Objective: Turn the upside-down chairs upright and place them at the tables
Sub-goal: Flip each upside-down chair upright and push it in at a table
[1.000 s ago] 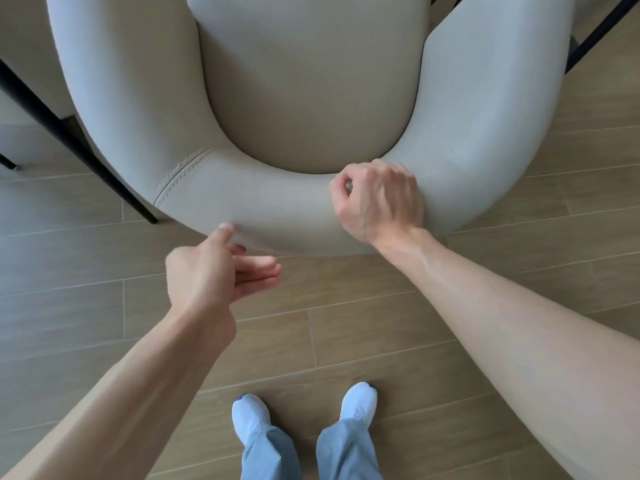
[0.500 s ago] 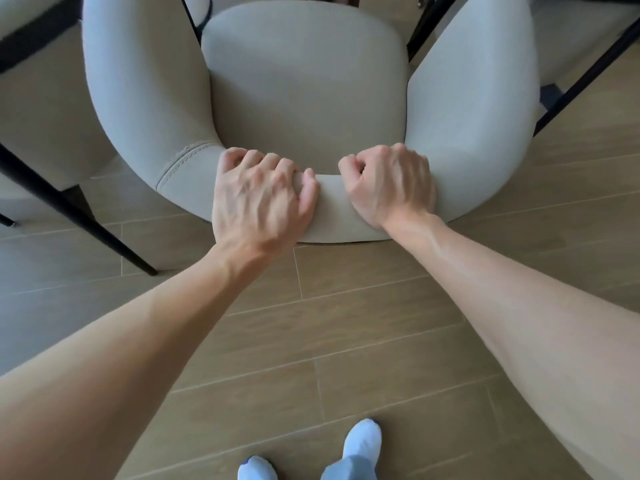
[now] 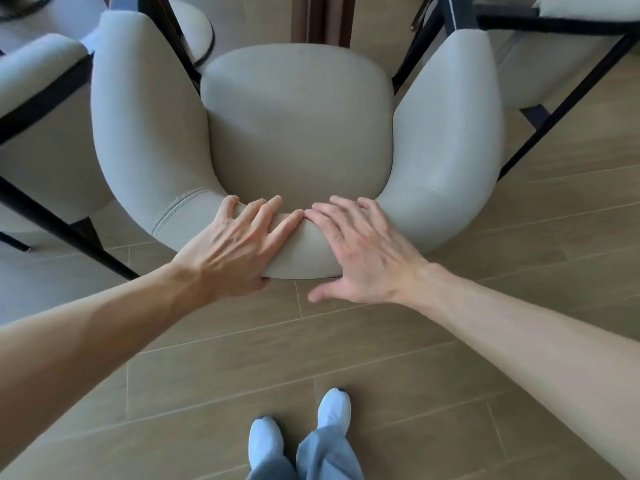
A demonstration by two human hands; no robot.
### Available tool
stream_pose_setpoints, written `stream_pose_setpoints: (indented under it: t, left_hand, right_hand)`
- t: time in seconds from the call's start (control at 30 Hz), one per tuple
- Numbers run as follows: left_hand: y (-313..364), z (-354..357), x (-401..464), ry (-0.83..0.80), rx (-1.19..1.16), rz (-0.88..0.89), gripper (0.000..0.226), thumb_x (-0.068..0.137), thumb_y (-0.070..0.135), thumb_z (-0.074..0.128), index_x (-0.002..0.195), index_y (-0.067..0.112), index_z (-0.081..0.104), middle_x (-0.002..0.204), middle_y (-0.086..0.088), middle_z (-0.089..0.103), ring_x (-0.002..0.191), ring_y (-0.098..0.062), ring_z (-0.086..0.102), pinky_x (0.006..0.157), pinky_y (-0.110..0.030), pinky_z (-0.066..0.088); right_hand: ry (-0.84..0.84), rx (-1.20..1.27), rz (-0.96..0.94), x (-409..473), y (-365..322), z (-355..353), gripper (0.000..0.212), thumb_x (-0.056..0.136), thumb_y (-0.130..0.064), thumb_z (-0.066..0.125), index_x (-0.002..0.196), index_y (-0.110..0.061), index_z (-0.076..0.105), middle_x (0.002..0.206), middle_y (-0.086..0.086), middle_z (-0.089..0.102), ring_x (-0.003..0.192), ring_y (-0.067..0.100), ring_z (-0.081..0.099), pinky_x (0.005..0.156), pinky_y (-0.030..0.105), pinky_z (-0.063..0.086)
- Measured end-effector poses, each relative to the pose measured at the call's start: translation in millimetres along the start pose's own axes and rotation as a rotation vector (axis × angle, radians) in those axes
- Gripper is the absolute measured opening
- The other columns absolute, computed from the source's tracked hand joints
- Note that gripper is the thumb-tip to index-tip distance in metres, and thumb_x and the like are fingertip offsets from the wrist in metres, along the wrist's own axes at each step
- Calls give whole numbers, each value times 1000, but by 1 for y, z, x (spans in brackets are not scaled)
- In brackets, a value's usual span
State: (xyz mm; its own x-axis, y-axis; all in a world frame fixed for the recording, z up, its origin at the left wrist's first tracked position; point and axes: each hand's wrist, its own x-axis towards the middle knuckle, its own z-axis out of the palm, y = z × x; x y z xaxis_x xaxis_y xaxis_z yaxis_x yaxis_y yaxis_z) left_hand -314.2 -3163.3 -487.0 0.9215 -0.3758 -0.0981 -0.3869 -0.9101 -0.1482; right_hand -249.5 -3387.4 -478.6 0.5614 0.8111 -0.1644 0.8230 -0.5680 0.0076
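Chair (image 3: 294, 133): grey upholstered, upright, centre to upper frame, on wood-plank floor (image 3: 346, 341). Left hand (image 3: 235, 247): fingers spread and nearly straight, laid over the curved backrest top; grip apart, thumb hidden. Right hand (image 3: 363, 254): fingers likewise spread flat on the backrest, thumb free below the rim; grip apart. Forefingers nearly touching.

Bare forearms, no sleeves; veined left hand (image 3: 239, 244) and right hand (image 3: 363, 251), no rings. Light blue trousers (image 3: 325, 455) above white shoes (image 3: 334, 408) with dark toe tips.
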Motion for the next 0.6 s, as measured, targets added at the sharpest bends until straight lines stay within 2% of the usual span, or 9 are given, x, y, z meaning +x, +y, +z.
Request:
stream_pose_setpoints:
  t: [0.03,0.07,0.1,0.17,0.23,0.4,0.53,0.6]
  left_hand:
    - [1,-1,0,3,-2,-4,101,66,42,79,146,7,27,129,-25,57,108,-41,63,88,-57,46]
    - [2,-1,1,9,-13,-6,97,69,39,77,146,7,27,124,-22,60,105,-39,63,88,-55,46]
    - [3,-1,0,10,-28,-11,94,70,38,75,146,6,29,119,-19,62,102,-38,63,88,-55,46]
    - [4,-3,0,19,-38,-22,90,69,35,75,145,3,39,108,-16,64,95,-37,64,88,-55,46]
    - [7,-5,-1,32,-39,-31,87,68,33,76,143,2,46,102,-14,65,91,-36,64,88,-55,47]
    - [21,3,-18,55,-43,-19,86,68,33,76,142,9,39,104,-10,65,93,-32,63,89,-54,45]
    - [33,9,-42,69,-44,10,89,54,27,83,135,6,53,96,-11,64,85,-33,62,86,-53,47]
    - [33,9,-54,73,-45,34,93,49,27,85,134,5,52,96,-12,63,83,-33,62,85,-53,48]
  right_hand:
    - [-88,-67,-4,1,2,-3,123,71,-81,61,158,-10,12,161,15,26,148,37,27,114,61,26]
    - [-141,-119,0,2,2,-6,128,69,-76,68,159,-13,2,162,17,20,148,40,25,113,63,26]
    - [-162,-154,12,3,0,-8,129,69,-69,74,158,-15,-2,159,19,22,143,41,30,110,63,30]
    - [-124,-188,45,5,-6,-11,121,73,-51,80,157,-18,0,144,18,39,125,38,48,101,55,38]
    - [-104,-179,84,3,-11,-14,112,75,-41,80,157,-20,6,130,13,47,113,34,53,94,50,41]
    - [-95,-190,92,-13,-25,-4,107,73,-37,81,154,-19,13,122,10,51,107,32,55,88,49,41]
    - [-105,-172,89,-33,-49,6,110,73,-35,81,155,-18,11,120,11,50,107,32,53,89,50,41]
    - [-109,-136,108,-41,-62,9,110,72,-34,82,155,-19,12,121,11,50,108,32,53,91,51,40]
